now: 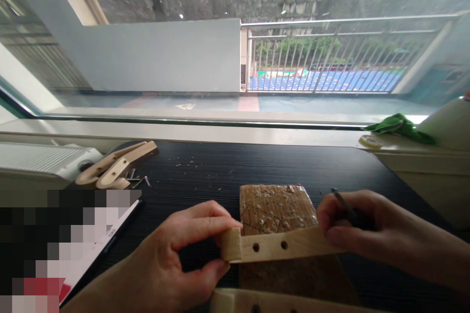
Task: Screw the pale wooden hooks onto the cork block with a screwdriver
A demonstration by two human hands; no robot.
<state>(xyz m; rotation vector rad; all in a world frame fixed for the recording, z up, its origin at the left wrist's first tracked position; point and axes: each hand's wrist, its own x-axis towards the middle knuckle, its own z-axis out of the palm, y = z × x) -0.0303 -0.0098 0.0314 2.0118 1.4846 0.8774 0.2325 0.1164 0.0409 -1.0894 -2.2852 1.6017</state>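
A pale wooden bar (304,244) with two drilled holes spans both hands above the worn brown board. My left hand (183,244) is closed, its thumb and fingers pinching the short upright wooden block (231,244) at the bar's left end. With closed fingers my right hand (360,225) grips the bar's right end. The same hand also holds a screwdriver (345,204), its metal shaft pointing up and left; its dark handle is mostly hidden in the palm. Near the bottom edge another holed wooden piece (275,301) is partly cut off by the frame.
A scuffed, taped brown board (277,200) lies on the black table (205,166). Shaped wooden pieces (121,164) and several screws (135,178) sit back left, by a white radiator (40,161). A green cloth (398,127) and a tape roll (370,142) rest on the windowsill.
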